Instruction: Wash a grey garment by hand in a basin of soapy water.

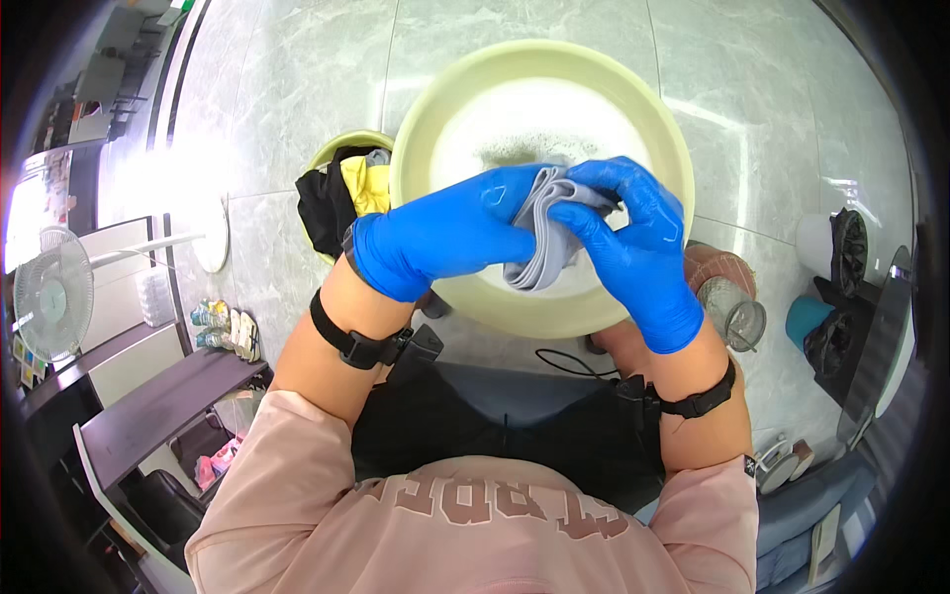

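Observation:
Both my hands wear blue rubber gloves and hold a folded grey cloth (545, 230) above a large pale-yellow basin (423, 111). My left hand (490, 223) grips the cloth's left side, the thumb lying across its lower part. On the other side, my right hand (631, 215) pinches the upper right edge between thumb and fingers. The cloth hangs in several layered folds. White suds (534, 111) cover the water in the basin, with a darker patch just beyond the cloth. The fingertips of my left hand are partly hidden behind the cloth.
Left of the basin, a smaller yellow-green tub (338, 139) holds black cloth (326, 208) and yellow cloth (365, 184). A white standing fan (53, 297) and a dark desk (163, 408) are farther left. At right are a wire-mesh bin (731, 312) and a teal bin (805, 323).

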A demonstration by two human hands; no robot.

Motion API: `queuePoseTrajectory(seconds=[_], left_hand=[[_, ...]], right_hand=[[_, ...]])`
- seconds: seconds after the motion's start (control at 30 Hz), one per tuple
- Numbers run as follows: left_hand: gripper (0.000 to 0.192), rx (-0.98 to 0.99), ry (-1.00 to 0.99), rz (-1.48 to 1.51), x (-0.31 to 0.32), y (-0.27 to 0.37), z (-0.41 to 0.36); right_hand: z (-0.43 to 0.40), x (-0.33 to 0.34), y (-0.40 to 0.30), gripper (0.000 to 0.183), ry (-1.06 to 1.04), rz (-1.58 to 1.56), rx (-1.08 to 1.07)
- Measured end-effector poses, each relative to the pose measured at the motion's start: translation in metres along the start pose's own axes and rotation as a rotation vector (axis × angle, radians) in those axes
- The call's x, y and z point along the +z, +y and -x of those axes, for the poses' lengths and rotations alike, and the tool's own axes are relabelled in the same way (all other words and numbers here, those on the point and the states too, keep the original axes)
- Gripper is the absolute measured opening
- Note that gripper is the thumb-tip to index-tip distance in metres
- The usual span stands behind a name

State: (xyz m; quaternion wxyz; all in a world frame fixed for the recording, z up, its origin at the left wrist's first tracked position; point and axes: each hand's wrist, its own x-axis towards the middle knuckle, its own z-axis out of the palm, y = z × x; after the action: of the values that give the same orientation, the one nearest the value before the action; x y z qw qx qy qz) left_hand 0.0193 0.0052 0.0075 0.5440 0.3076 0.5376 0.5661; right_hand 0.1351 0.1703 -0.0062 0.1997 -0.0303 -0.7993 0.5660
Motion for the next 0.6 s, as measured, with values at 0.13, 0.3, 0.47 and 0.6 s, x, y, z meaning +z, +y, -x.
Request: queuePoseTrajectory(seconds=[0.13,0.3,0.47,0.6], left_hand=[[0.061,-0.032,-0.019,0.069,-0.003,0.013,0.003],[0.062,-0.183,-0.035,0.388,-0.009,0.003,0.0],[0.066,0.126,0.278,-0.16,0.008,0.005,-0.006],[0.052,0.223,0.469,-0.409,0.02,0.009,-0.007]], right_hand=[[-0.007,0.005,0.005,0.044,0.066,0.105,-0.032],[-0.009,0.008,0.027,0.033,-0.062,0.144,-0.238],[-0.007,0.0,0.019,0.03,0.154,0.046,-0.09],[-0.006,-0.003,0.021,0.034,0.227,-0.143,0.051]])
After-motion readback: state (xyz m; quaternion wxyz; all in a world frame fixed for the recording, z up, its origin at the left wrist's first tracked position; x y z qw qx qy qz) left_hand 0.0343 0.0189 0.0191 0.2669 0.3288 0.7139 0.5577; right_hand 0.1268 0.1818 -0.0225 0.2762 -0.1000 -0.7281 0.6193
